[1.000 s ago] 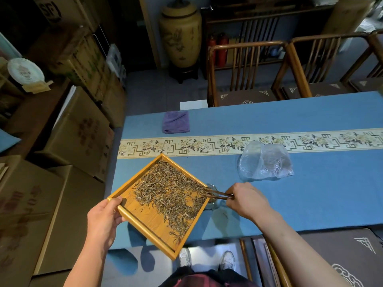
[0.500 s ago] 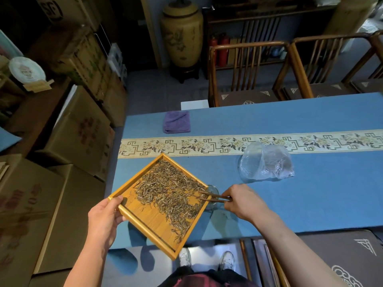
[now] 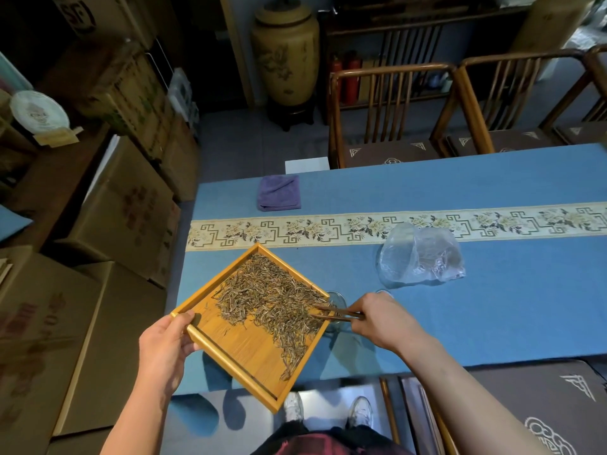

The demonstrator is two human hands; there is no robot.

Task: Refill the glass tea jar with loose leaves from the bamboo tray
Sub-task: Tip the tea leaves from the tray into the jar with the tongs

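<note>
Your bamboo tray (image 3: pixel 249 343) sits cornerwise to you, a diamond with one corner toward the patterned runner (image 3: pixel 394 224) and the opposite corner hanging past the near edge of the tabletop (image 3: pixel 492 316). The loose leaves (image 3: pixel 276 307) lie in a band along the tray's right-hand side, thickest near its right corner and thinning to a narrow tail toward you.

Your left hand (image 3: pixel 164 349) holds the tray at its left corner, thumb hooked over the rim, fingers underneath. Your right hand (image 3: pixel 384 320) pinches a pair of wooden tongs (image 3: pixel 338 314), the grip closed around their back end; the two arms run nearly level, pointing left, tips slightly apart and resting in the leaves at the tray's right corner. The glass tea jar (image 3: pixel 338 298) stands on the tabletop just beyond that corner, mostly hidden behind tray and tongs.

A crumpled clear plastic bag (image 3: pixel 423 257) lies to the right beside the runner, and a folded purple cloth (image 3: pixel 279 198) sits at the far edge. Wooden chairs (image 3: pixel 394 119) line the far side, cardboard boxes (image 3: pixel 124 205) are stacked at left, and a large ceramic urn (image 3: pixel 285 50) stands behind.
</note>
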